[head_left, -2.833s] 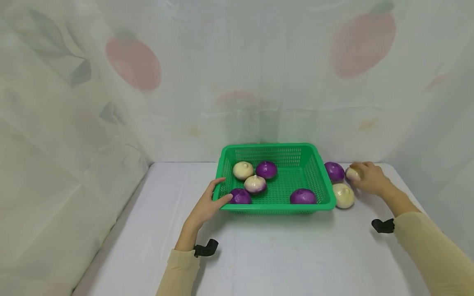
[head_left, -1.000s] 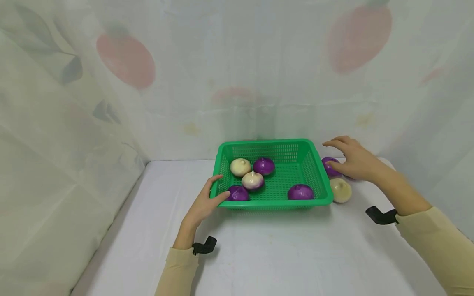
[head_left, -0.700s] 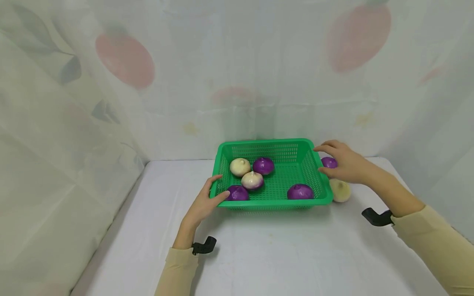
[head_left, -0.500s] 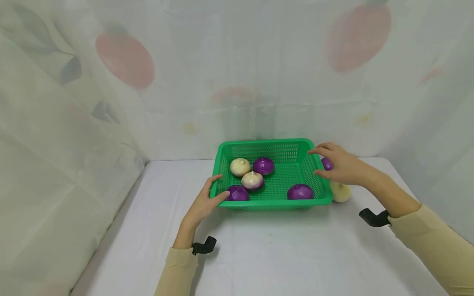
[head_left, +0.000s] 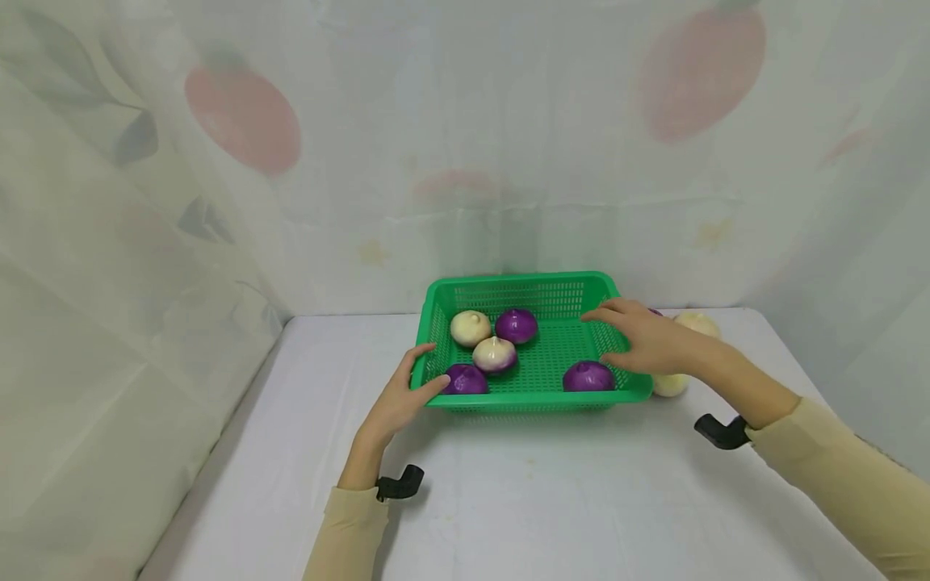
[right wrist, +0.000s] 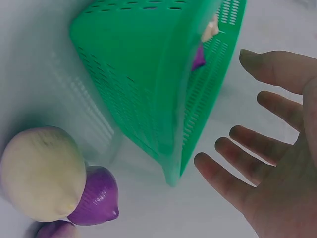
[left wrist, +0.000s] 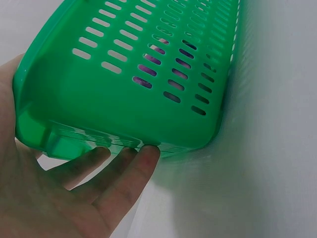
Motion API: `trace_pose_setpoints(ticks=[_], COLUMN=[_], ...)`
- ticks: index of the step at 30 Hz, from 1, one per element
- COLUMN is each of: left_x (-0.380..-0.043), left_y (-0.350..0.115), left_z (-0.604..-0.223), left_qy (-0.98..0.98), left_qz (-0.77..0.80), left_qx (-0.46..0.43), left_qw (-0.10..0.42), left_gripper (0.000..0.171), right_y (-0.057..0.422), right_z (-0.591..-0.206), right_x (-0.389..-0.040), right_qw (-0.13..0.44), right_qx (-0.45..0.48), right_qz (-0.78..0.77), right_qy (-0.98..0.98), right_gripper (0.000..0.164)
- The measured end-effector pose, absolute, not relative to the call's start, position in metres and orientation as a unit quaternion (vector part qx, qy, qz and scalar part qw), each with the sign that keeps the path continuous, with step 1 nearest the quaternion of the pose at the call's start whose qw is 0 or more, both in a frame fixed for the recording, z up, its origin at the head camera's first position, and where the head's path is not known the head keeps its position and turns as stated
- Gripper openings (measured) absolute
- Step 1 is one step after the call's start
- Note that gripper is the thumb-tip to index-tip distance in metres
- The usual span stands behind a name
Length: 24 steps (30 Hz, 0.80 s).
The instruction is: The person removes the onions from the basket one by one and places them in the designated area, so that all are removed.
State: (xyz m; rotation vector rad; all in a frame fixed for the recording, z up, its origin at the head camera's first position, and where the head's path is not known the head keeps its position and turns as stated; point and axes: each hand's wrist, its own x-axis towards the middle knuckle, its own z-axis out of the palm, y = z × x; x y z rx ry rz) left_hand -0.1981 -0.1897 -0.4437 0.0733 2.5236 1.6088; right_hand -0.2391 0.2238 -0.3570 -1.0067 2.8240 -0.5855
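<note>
This looks like a screened-off recording booth; the building around it cannot be told. Thin whitish sheets (head_left: 349,121) printed with faded red oval fruits (head_left: 247,121) hang behind and beside a white-covered table (head_left: 530,508), with 2 black angled wrist-worn cameras (head_left: 402,483) above it.

A white table (head_left: 530,494) carries a green basket (head_left: 538,399) at 12 o'clock from its middle. Toward 2 o'clock, beside the basket, the far pale onion (head_left: 697,323) lies directly on the surface, with the purple onion (right wrist: 96,198) at its 9 o'clock and the near pale onion (head_left: 670,387) at its 7 o'clock.
</note>
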Motion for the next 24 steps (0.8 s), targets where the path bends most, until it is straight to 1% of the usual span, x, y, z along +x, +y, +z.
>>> trace_pose_setpoints(ticks=[10,15,24], left_x=[-0.202,-0.201,-0.198], left_y=[-0.196,-0.196,-0.194], left_z=[-0.454,-0.454,-0.451], left_qy=[0.840,0.838,0.838], left_qz=[0.538,0.540,0.540], left_qx=[0.035,0.032,0.033], left_qw=[0.063,0.067,0.067], left_gripper=[0.070,0.066,0.066], right_y=[0.210,0.204,0.196], right_z=[-0.369,-0.375,-0.382], right_x=[-0.238,-0.237,-0.238], right_qw=[0.066,0.077,0.086], right_qx=[-0.351,-0.363,-0.381], right_qz=[-0.172,-0.158,-0.122], right_qy=[0.918,0.915,0.912], right_gripper=[0.056,0.053,0.056])
